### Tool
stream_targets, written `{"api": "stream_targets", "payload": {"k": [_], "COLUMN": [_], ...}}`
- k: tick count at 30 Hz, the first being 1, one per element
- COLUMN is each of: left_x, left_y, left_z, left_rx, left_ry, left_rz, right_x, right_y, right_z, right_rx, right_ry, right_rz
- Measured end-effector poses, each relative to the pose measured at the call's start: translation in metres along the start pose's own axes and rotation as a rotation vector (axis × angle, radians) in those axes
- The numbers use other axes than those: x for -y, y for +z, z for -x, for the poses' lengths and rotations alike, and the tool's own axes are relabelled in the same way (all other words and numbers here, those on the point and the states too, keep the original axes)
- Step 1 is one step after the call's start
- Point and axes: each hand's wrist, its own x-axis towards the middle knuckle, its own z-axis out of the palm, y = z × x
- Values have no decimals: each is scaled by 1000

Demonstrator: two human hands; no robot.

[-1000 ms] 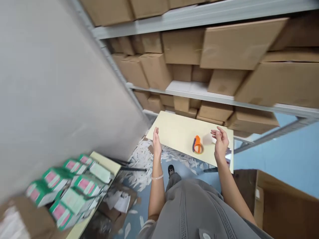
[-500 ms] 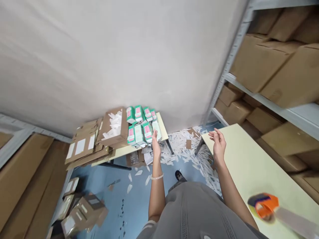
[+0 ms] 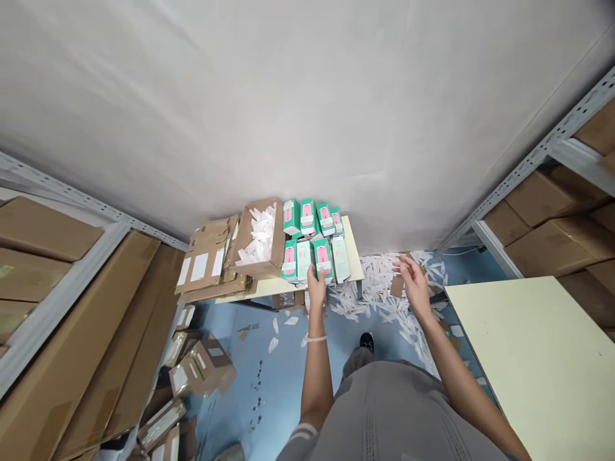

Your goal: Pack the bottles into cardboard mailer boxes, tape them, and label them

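My left hand (image 3: pixel 316 291) reaches forward with its fingers apart, in front of the near row of boxes; from here I cannot tell whether it touches them. Green-and-white boxes with pink panels (image 3: pixel 323 255) stand in two rows on a small pale table (image 3: pixel 354 250). Beside them, on the left, an open cardboard box (image 3: pixel 280 237) holds many white paper-like pieces (image 3: pixel 261 234). Over the littered floor at the right, my right hand (image 3: pixel 414 285) hangs in the air with loosely bent, spread fingers and holds nothing.
Flattened cardboard (image 3: pixel 206 253) is stacked on the small table's left end. White scraps (image 3: pixel 384 301) litter the blue floor. A second pale table (image 3: pixel 533 358) stands at right. Shelves with cartons (image 3: pixel 557 246) line both sides, and parcels (image 3: pixel 206 365) lie at lower left.
My view has turned right and forward, so the boxes appear nearer the middle. The orange tape dispenser on the right table has left the view. Both hands remain without anything held.
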Motion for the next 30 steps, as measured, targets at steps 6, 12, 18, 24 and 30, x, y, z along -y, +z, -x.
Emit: {"api": "stream_targets", "payload": {"k": [6, 12, 18, 24, 30], "left_x": [8, 19, 28, 29, 34], "left_y": [39, 61, 71, 74, 69], "left_z": [-31, -34, -30, -33, -35], "left_rx": [-3, -8, -120, -160, -160], "left_ry": [-24, -149, -94, -92, -68], "left_rz": [-391, -592, -681, -664, -617], "right_x": [-16, -28, -31, -24, -25], "right_y": [-35, -75, -75, -58, -57], "right_z": [9, 7, -5, -18, -27], "right_rx": [-77, -150, -131, -26, 3], "right_ry": [78, 99, 131, 124, 113], "right_rz": [48, 81, 78, 79, 81]}}
